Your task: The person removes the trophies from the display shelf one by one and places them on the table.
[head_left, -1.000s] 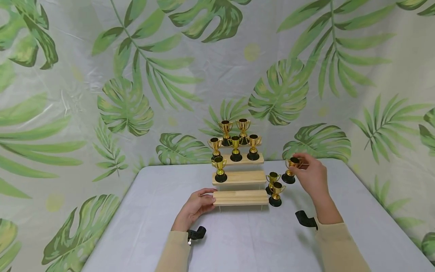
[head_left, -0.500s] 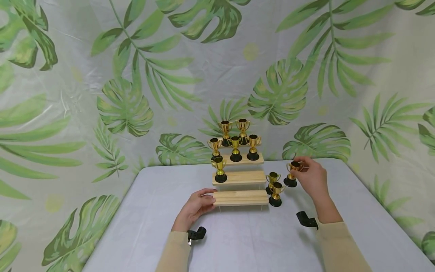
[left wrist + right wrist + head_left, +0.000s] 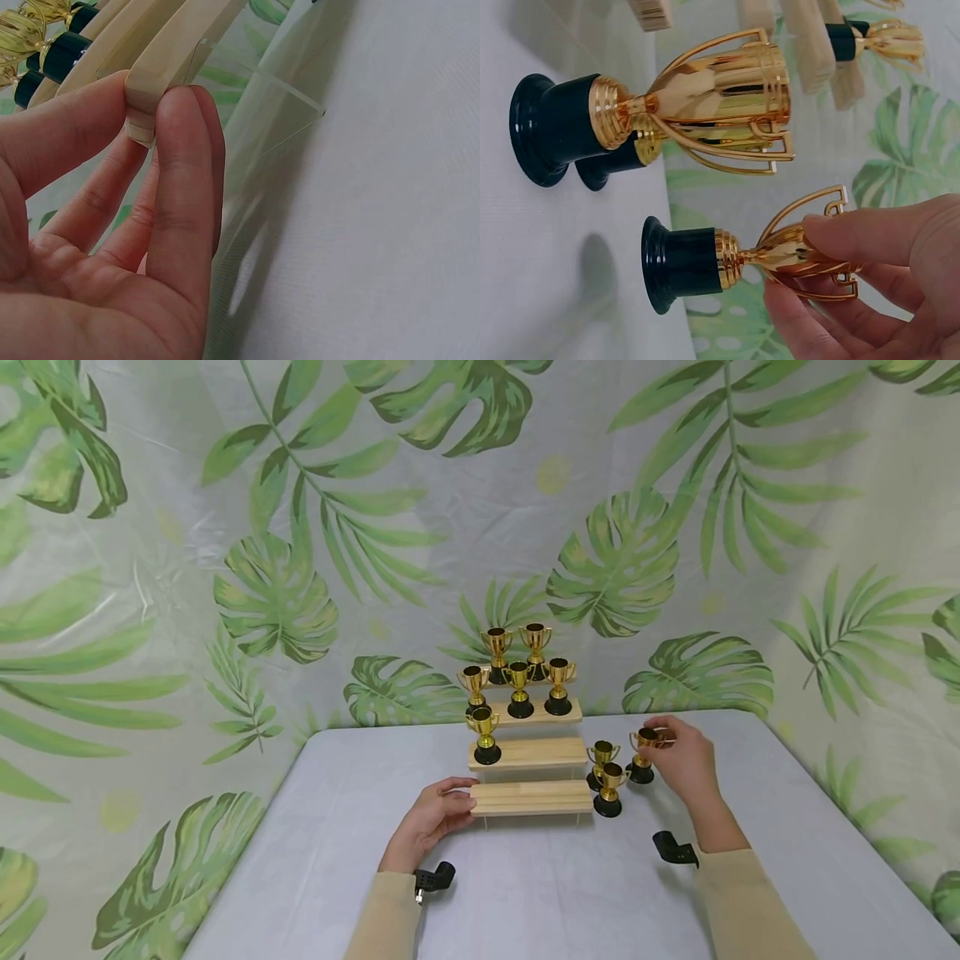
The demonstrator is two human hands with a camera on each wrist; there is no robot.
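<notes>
Our right hand [image 3: 684,762] pinching gold trophy [image 3: 642,752] cup; left hand [image 3: 432,821] gripping wooden riser's [image 3: 531,796] bottom step. Nine trophies total.

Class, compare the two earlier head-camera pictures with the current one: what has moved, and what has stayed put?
The right hand, pinching a small gold trophy by its cup, has carried it down and toward the two trophies beside the wooden stand. The left hand still holds the stand's lowest step; the shelved trophies have not moved.
</notes>
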